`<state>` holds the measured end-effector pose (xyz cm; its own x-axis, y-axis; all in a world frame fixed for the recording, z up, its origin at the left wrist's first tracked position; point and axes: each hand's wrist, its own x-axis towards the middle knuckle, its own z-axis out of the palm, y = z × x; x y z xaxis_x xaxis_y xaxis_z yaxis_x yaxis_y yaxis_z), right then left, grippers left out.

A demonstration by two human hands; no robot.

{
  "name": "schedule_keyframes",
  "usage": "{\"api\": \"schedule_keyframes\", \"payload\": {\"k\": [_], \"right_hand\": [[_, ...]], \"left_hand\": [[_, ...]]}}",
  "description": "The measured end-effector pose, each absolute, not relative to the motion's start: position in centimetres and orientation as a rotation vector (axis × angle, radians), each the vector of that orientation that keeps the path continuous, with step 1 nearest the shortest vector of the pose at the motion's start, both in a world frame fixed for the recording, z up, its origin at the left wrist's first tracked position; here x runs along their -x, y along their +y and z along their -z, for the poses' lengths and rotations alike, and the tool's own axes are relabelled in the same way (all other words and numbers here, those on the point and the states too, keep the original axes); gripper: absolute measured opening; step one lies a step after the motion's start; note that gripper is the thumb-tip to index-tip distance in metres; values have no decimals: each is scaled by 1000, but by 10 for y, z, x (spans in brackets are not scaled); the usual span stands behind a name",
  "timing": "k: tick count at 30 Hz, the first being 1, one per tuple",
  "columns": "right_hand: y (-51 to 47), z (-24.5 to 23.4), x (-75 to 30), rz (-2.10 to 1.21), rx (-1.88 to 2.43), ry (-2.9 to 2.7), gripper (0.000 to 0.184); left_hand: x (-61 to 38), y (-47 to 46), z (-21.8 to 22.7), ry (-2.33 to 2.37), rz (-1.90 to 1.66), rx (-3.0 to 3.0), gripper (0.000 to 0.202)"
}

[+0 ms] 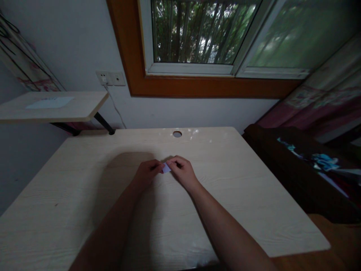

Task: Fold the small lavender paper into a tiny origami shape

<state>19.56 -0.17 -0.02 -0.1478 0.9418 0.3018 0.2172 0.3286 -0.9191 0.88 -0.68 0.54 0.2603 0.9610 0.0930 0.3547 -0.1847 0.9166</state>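
A small pale lilac piece of paper [166, 168] sits between my two hands over the middle of a light wooden desk [84, 180]. My left hand [148, 172] pinches its left edge with curled fingers. My right hand [182, 171] pinches its right edge, fingers closed over it. Most of the paper is hidden by my fingers, so its shape is unclear. Both forearms reach in from the bottom of the view.
The desk has a round cable hole [177, 133] near its far edge. A smaller shelf-like table [81, 107] with a white sheet [50, 102] stands at the left. A wall socket [110, 78], a window [197, 34] and a dark piece of furniture [296, 165] at the right surround the desk.
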Motion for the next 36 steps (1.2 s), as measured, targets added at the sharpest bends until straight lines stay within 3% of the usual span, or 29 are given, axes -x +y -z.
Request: {"api": "schedule_keyframes", "payload": {"k": [19, 36], "right_hand": [[-1, 2, -196, -937, 1061, -1628, 21], [0, 6, -196, -1009, 1062, -1587, 24]], "left_hand": [[-7, -4, -7, 1247, -1082, -1469, 28], [-8, -5, -3, 1167, -961, -1566, 30]]}}
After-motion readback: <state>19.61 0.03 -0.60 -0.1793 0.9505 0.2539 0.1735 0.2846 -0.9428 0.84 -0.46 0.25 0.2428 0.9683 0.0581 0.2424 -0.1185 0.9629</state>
